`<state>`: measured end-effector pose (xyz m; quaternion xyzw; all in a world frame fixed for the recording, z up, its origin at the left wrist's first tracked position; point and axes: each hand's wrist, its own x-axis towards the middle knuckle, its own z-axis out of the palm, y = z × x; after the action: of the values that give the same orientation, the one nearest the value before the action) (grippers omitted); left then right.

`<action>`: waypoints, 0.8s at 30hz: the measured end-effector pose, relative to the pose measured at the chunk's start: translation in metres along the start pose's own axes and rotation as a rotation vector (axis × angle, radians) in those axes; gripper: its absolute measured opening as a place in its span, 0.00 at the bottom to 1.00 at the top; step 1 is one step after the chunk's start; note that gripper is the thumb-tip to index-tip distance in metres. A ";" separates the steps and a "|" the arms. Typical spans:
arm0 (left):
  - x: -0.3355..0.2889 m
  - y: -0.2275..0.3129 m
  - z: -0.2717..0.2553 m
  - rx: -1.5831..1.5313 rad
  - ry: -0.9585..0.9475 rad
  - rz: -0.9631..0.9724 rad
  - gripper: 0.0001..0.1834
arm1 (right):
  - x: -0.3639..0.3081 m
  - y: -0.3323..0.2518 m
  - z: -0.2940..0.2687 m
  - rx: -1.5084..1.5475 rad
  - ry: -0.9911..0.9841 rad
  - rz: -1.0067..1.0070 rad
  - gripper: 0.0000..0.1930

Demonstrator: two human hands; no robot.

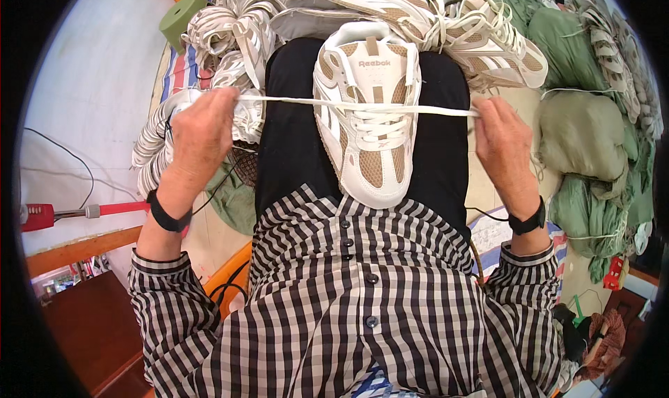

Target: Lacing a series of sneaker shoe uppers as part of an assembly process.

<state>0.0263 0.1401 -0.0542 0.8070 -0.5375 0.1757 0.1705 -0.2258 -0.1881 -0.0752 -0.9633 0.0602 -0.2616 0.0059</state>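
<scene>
A white and tan sneaker [380, 168] rests on my lap, its toe toward my body. Its flat white shoelace [293, 100] is threaded through the lower eyelets, and the upper part of the tongue lies uncovered. My left hand [203, 130] pinches one end of the lace out to the left. On the other side, my right hand [503, 144] grips the opposite end. Between the hands the lace runs nearly straight and taut across the shoe. Both hands are closed, well apart from the shoe itself.
More sneakers of the same kind [491, 39] lie beyond my knees. Bundles of pale laces [233, 25] are heaped at the far left, near a green roll [182, 18]. Stuffed green bags [582, 135] stand at the right. A red-handled tool [38, 217] shows at the left.
</scene>
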 end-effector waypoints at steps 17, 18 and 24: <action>-0.037 -0.033 -0.016 0.254 -0.323 -0.021 0.10 | -0.036 0.094 -0.002 -0.147 -0.117 0.284 0.06; -0.042 -0.034 -0.019 0.272 -0.315 -0.032 0.11 | -0.038 0.102 0.006 -0.122 -0.142 0.318 0.06; -0.051 -0.057 -0.036 0.310 -0.220 -0.025 0.15 | -0.057 0.139 0.004 -0.021 -0.065 0.397 0.05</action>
<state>0.0572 0.2182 -0.0515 0.8444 -0.5096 0.1647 -0.0135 -0.2878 -0.3195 -0.1132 -0.9405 0.2513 -0.2233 0.0492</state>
